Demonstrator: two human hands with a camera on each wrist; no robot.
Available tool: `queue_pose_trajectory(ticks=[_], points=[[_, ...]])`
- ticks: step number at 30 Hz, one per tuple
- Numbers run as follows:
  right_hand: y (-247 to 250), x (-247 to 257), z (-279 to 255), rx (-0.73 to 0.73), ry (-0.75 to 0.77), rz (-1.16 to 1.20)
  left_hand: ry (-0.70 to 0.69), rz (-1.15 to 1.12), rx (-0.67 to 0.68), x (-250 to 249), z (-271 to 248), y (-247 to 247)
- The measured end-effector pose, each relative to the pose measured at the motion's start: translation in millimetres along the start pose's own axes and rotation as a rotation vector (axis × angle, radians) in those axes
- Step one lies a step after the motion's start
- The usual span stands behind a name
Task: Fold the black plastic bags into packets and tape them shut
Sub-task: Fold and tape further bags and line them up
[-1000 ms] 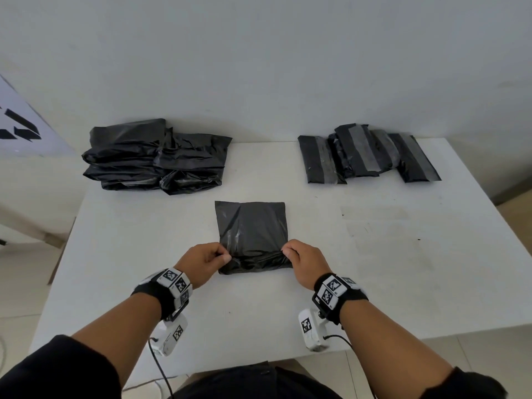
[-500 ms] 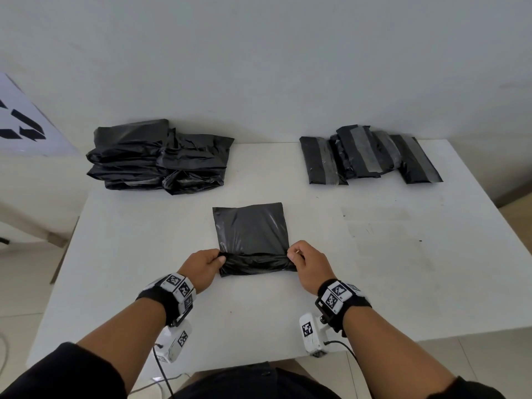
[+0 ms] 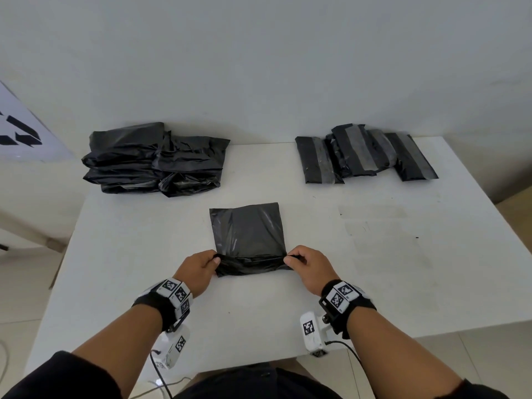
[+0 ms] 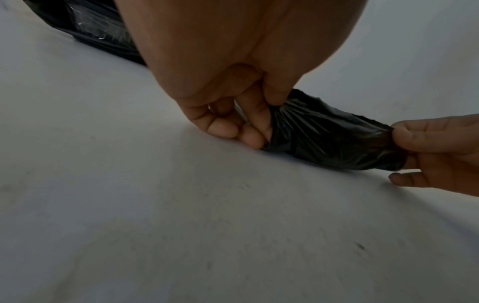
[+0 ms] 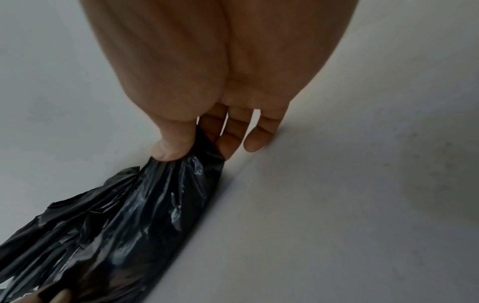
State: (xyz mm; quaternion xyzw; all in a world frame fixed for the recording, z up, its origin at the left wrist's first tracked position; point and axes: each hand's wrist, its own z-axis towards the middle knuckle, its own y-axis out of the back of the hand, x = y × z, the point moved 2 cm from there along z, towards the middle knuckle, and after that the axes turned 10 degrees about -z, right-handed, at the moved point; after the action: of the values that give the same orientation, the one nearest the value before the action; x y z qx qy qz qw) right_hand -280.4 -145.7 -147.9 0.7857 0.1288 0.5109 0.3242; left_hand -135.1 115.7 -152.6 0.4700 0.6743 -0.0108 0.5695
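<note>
My left hand (image 3: 198, 267) and right hand (image 3: 309, 266) each pinch one end of the rolled near edge of the black bag (image 3: 247, 231), thumb over curled fingers. The bag lies flat at the middle of the white table (image 3: 403, 269), between the pile of loose bags (image 3: 155, 159) and the taped packets (image 3: 362, 155).

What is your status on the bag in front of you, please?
Left hand and right hand each pinch an end of the bag's rolled near edge. Bag partly folded, untaped. Nothing in the way.
</note>
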Motion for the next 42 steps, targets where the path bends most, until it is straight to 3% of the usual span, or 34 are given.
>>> queue_pose_trajectory(ticks=[5,10,19,21,23,25,27,31,36,42], points=[[-1.0,-0.4,2.1,-0.035,0.002,-0.055,-0.060,-0.034,-0.010,-1.0,-5.5,1.1],[-4.8,-1.6,9.2,-0.050,-0.052,-0.151,0.033,-0.106,0.026,-5.8,-7.8,3.9],[-8.6,2.6,15.8,-0.085,-0.163,-0.250,0.082,-0.067,-0.053,-18.5,-2.3,1.9],[-7.4,4.7,15.7,-0.082,-0.154,-0.253,-0.023,-0.068,-0.111,-22.6,-3.6,3.6],[-6.4,6.1,14.9,-0.077,-0.145,-0.259,-0.247,0.036,-0.123,-29.8,-2.8,2.6],[-7.1,6.3,13.7,-0.072,-0.145,-0.257,-0.414,0.218,-0.079,-38.6,2.8,-4.2],[-8.2,6.2,12.4,-0.064,-0.146,-0.244,-0.465,0.316,-0.024,-48.1,10.2,-12.7],[-5.2,6.9,10.3,-0.067,-0.145,-0.216,-0.399,0.327,0.002,-58.3,19.4,-23.3],[-2.1,13.5,2.3,-0.181,-0.097,-0.056,-0.270,0.215,-0.020,-56.7,25.0,-27.5],[-8.3,22.9,10.3,-0.092,-0.022,-0.158,-0.236,0.207,-0.031,-57.1,26.2,-28.4]])
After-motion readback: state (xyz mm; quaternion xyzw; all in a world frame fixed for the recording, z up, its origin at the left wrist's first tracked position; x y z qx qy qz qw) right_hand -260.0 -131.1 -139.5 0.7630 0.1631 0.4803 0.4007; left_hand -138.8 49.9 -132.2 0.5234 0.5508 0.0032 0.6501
